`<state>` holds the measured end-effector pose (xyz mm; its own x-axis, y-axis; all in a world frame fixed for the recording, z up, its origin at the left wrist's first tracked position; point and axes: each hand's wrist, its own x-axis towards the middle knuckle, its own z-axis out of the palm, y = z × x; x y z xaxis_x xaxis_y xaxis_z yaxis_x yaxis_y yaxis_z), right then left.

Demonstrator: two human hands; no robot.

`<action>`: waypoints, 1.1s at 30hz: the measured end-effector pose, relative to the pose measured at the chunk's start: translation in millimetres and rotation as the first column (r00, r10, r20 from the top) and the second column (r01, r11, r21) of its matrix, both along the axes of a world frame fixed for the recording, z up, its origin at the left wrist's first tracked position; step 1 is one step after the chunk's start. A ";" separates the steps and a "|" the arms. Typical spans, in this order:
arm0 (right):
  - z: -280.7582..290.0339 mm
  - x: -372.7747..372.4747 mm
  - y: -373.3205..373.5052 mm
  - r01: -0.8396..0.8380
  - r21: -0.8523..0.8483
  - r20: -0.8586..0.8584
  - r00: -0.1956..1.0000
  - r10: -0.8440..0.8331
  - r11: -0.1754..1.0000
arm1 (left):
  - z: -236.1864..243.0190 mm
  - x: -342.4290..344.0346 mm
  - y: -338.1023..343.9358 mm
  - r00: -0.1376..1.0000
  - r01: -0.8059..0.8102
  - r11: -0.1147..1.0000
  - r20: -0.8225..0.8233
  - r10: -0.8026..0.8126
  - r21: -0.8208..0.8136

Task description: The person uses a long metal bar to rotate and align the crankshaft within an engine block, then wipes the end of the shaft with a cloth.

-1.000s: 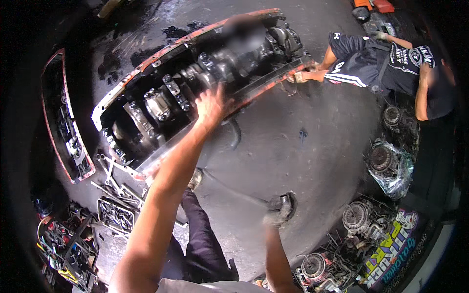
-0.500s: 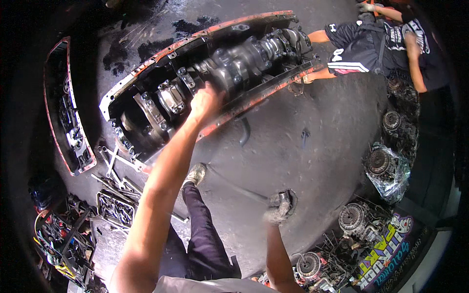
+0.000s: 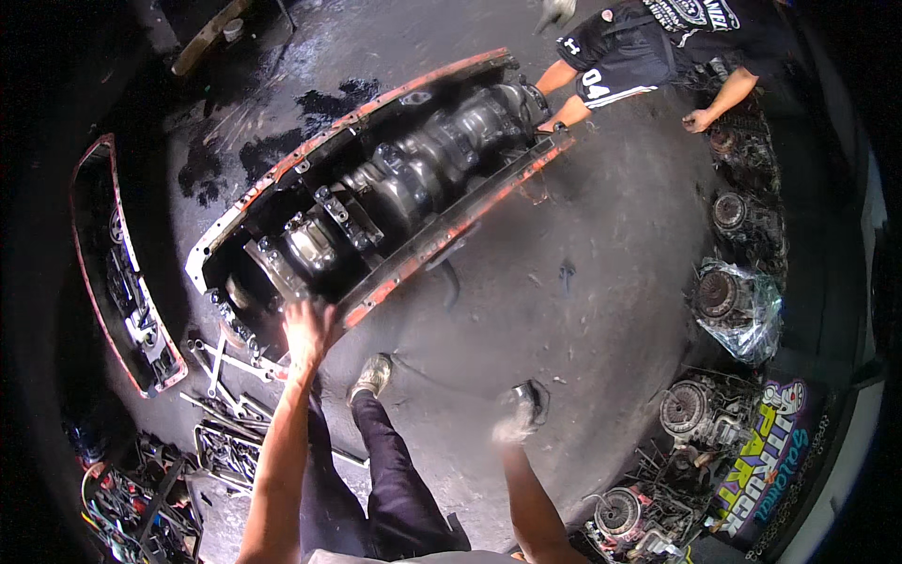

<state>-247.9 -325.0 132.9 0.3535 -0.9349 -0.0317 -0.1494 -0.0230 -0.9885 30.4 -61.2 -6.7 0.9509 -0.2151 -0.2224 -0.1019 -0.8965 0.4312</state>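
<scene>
An open engine block (image 3: 451, 222) with an orange-painted rim lies diagonally across the upper middle, its crankshaft and bearing caps exposed. My left hand (image 3: 305, 324) is at its lower-left part, fingers apart and slightly blurred over the near rim, by a bearing cap (image 3: 271, 261). My right hand (image 3: 512, 418), gloved and smeared by motion, is low in the middle above the floor, closed round a dark metal tool (image 3: 534, 399) that seems joined to a thin hose; its detail is unclear.
A long pan (image 3: 136, 291) lies at left, wrenches (image 3: 221, 371) and a tray of tools (image 3: 225, 449) below it. Clutch and engine assemblies (image 3: 691, 409) line the right beside a printed sign (image 3: 766, 461). A co-worker (image 3: 620, 56) in dark clothes is at the block's far end.
My left hand has moved down and left along the block, away from its middle. The co-worker has shifted upward in the picture and lowered an arm. The view has shifted slightly.
</scene>
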 end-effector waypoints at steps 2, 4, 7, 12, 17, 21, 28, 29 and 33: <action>7.2 8.7 0.2 -0.053 -0.271 -0.154 0.988 0.011 0.961 | 13.1 -10.3 -9.6 0.996 0.058 0.998 -0.063 -0.057 0.024; 8.9 13.3 1.7 -0.151 -0.498 -0.301 0.954 -0.007 0.854 | 15.4 -5.3 -13.2 0.987 0.099 0.994 -0.129 -0.092 0.051; 7.4 9.7 5.2 -0.094 -0.379 -0.269 0.963 -0.013 0.921 | 14.1 -4.5 -10.9 0.991 0.094 0.993 -0.105 -0.086 0.077; -3.2 -6.9 9.3 -0.117 -0.190 -0.243 0.968 0.069 0.975 | 6.2 -5.7 -9.1 0.993 0.096 0.995 -0.068 -0.093 0.039; 9.3 11.5 25.7 0.011 -0.024 -0.099 0.995 -0.014 1.000 | -1.9 -8.0 -5.8 0.993 0.089 0.995 0.079 -0.093 0.052; 22.0 25.4 32.4 0.014 0.037 -0.066 0.998 -0.011 0.999 | 3.5 -10.0 -8.8 0.994 0.087 0.996 0.059 -0.088 0.016; 5.7 46.0 28.1 -0.223 -0.341 -0.265 0.955 0.134 0.913 | 2.3 -10.9 -4.1 0.997 0.073 0.997 0.027 -0.074 0.022; 8.7 51.6 22.9 -0.292 -0.382 -0.267 0.943 0.198 0.877 | 8.3 -11.6 -4.7 0.993 0.070 0.997 0.094 -0.071 0.017; 42.5 122.6 26.7 -0.269 0.035 -0.217 0.938 0.270 0.962 | 7.8 -9.7 -4.0 0.991 0.080 0.997 0.107 -0.077 -0.016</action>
<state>-125.3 -298.3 175.5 0.5763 -0.8051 -0.1403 -0.3495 -0.0876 -0.9328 20.7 -65.2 1.1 0.9489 -0.2934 -0.1163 -0.2176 -0.8751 0.4323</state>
